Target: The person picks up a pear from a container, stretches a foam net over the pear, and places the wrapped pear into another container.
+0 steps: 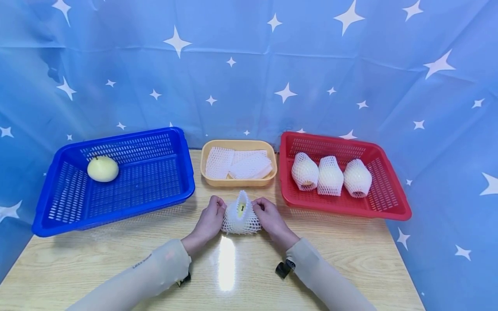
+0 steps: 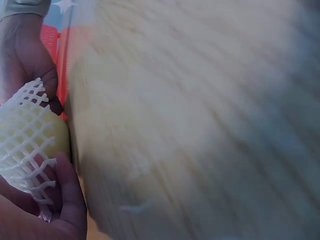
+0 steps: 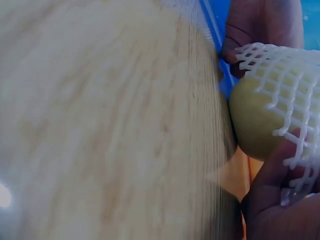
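On the table in front of me sits a pear (image 3: 252, 120), with a white foam net sleeve (image 1: 241, 224) drawn over much of it. The stem shows through the sleeve's opening at the top, and bare yellow-green skin shows below the lower edge in both wrist views. My left hand (image 1: 212, 219) pinches the net on its left side. Opposite it, my right hand (image 1: 271, 219) pinches the net on the right side, thumb (image 3: 275, 167) at the mesh edge.
A blue basket (image 1: 128, 218) at left holds one bare pear (image 1: 103, 169). Flat foam net sleeves (image 1: 249, 166) lie in a small yellow tray (image 1: 239, 182) at the back middle. Three net-wrapped pears (image 1: 330, 176) sit in the red basket (image 1: 346, 209) at right. A blue star-patterned curtain (image 1: 249, 65) hangs behind.
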`<state>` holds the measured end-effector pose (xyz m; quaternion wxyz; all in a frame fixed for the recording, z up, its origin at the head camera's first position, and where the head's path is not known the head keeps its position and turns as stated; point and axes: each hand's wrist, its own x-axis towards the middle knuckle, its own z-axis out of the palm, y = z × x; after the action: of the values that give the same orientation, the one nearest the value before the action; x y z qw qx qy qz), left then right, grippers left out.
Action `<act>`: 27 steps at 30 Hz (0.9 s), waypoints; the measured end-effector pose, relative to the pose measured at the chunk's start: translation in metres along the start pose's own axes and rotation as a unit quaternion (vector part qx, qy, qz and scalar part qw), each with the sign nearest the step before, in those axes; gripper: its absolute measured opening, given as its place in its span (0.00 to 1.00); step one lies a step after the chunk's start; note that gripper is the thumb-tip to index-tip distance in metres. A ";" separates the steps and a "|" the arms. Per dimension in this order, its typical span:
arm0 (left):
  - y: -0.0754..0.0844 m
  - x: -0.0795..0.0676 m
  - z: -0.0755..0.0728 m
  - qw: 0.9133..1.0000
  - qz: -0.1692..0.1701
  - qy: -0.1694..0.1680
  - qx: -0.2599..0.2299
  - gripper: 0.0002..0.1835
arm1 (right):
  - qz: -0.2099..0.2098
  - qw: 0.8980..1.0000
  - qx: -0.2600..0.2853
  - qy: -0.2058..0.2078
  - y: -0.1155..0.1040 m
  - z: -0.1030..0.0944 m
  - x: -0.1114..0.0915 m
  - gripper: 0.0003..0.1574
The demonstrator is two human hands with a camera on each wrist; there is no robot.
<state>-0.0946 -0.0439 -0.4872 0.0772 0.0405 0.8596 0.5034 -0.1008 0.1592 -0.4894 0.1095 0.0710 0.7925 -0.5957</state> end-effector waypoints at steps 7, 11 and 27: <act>-0.001 0.001 -0.002 1.000 0.008 -0.008 0.011 0.03 | -0.013 1.000 -0.021 -0.007 -0.004 0.000 -0.002 0.12; 0.000 0.001 -0.004 0.999 -0.024 -0.018 -0.015 0.11 | 0.035 0.998 0.032 -0.030 -0.009 -0.004 -0.006 0.18; 0.001 0.002 -0.018 0.993 -0.045 -0.053 -0.097 0.27 | -0.022 0.995 -0.004 -0.094 -0.008 -0.022 -0.005 0.26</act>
<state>-0.0998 -0.0580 -0.4778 0.1485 0.0207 0.8022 0.5780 -0.1002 0.1783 -0.4750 0.1703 -0.0033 0.7828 -0.5985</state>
